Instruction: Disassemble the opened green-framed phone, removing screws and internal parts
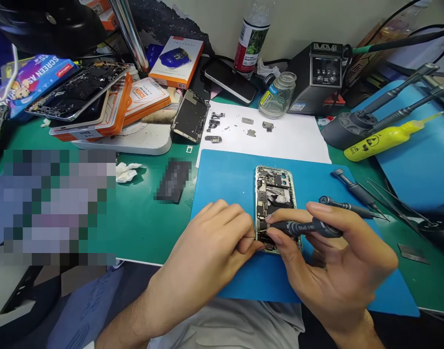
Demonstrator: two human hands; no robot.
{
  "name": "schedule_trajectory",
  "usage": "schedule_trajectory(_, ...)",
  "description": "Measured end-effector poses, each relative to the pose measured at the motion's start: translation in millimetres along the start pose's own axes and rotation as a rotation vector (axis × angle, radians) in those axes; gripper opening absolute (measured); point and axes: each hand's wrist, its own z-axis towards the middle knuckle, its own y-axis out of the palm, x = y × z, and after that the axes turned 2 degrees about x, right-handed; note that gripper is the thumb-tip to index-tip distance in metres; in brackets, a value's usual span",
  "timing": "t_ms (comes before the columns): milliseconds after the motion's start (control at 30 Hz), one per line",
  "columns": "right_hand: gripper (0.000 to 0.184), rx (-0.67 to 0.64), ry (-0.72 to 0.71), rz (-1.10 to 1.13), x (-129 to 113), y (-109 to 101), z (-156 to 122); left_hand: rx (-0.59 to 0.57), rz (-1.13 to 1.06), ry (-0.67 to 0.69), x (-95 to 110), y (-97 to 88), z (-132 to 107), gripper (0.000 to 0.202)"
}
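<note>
An opened phone (276,196) with its inner parts bare lies on the blue mat (222,179). My left hand (218,237) is closed at its lower left edge, fingers curled and thumb against the frame. In my right hand (338,266) is a dark precision screwdriver (305,228), held between thumb and fingers with the forefinger on its end. Its tip points at the lower left part of the phone's inside. Fingers partly cover that spot. Two more screwdrivers (356,189) rest on the right of the mat.
Small phone parts (247,120) lie on white paper (298,140) behind the mat. A detached screen (190,116), glass jar (278,97), black device (318,77), and yellow bottle (382,140) stand around. Tweezers (392,201) lie right; stacked boxes (145,99) are at back left.
</note>
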Motion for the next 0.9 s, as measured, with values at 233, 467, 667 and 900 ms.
schedule_trajectory(233, 0.069, -0.039, -0.145, -0.052, 3, -5, -1, 0.009, 0.014, 0.032, -1, 0.6, 1, 0.041)
schedule_trajectory(467, 0.066, 0.007, -0.118, -0.014, 4, -5, -11, 0.009, 0.019, 0.031, -1, 0.5, 1, 0.037)
schedule_trajectory(667, 0.069, 0.024, -0.101, -0.047, 5, -2, -10, 0.01, 0.033, 0.027, -1, -0.3, 2, 0.037)
schedule_trajectory(900, 0.067, 0.077, -0.123, -0.033, 6, -1, -9, 0.009, 0.005, 0.018, -1, -0.6, 2, 0.037)
